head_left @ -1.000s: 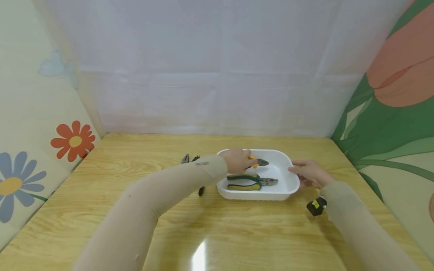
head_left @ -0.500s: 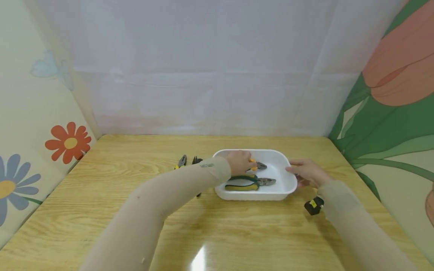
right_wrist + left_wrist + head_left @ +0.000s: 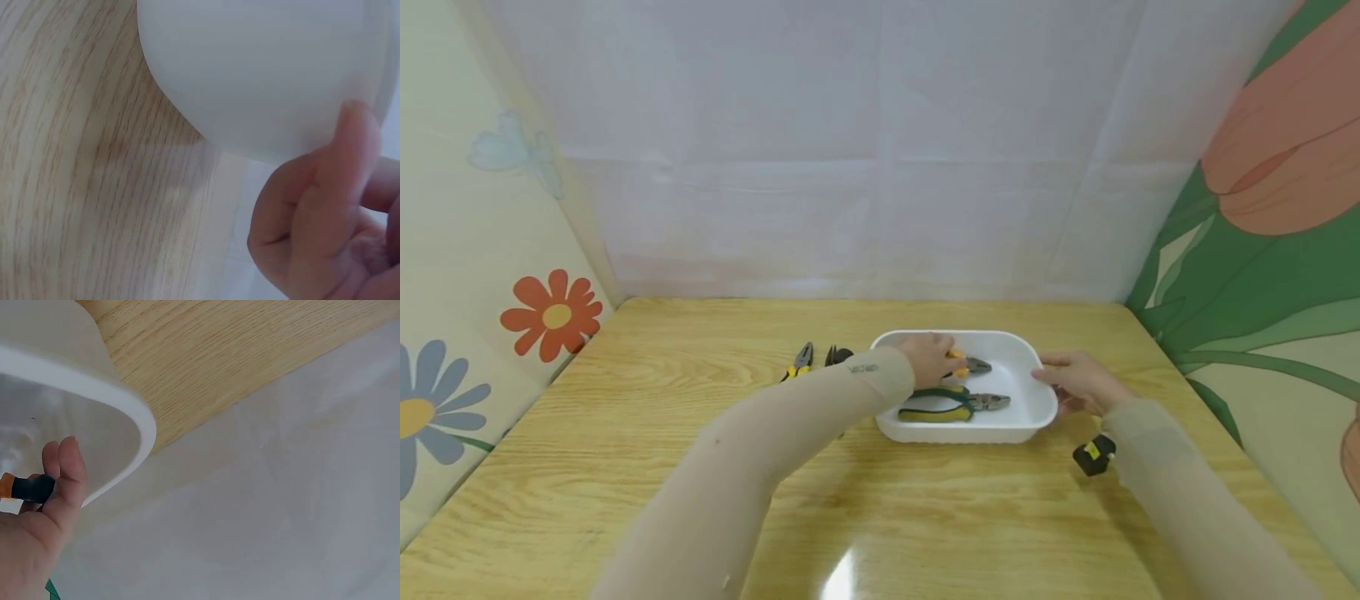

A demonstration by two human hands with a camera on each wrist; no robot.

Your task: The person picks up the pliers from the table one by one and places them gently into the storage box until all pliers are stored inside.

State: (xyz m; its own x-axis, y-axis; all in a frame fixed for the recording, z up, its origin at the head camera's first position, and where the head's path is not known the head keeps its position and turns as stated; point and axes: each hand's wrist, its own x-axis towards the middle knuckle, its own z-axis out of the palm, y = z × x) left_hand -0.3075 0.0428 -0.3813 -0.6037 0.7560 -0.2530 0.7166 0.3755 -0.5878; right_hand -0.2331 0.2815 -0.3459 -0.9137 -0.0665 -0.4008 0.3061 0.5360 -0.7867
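A white tray [image 3: 962,434] stands on the table. Inside it lie combination pliers with green and yellow handles [image 3: 936,413]. Behind them, pliers with orange handles [image 3: 977,366] point their metal head to the right. My left hand [image 3: 927,358] reaches into the tray and holds these by the handles. In the left wrist view, a dark handle end [image 3: 36,488] with an orange part lies between the thumb side and the curled fingers. At the tray's right end, my right hand [image 3: 1084,382] grips the wall, its thumb [image 3: 356,134] up near the rim.
Yellow-handled pliers [image 3: 803,357] lie left of the tray. Beside them a dark-tipped tool [image 3: 837,356] is partly hidden by the left sleeve. A black tape measure [image 3: 1093,456] sits by the right wrist. A white cloth [image 3: 865,208] hangs behind the table.
The left hand has shifted slightly, and more of the orange handles shows beside its fingers. The tray and right hand stay together at the same spot; the head view has turned slightly.
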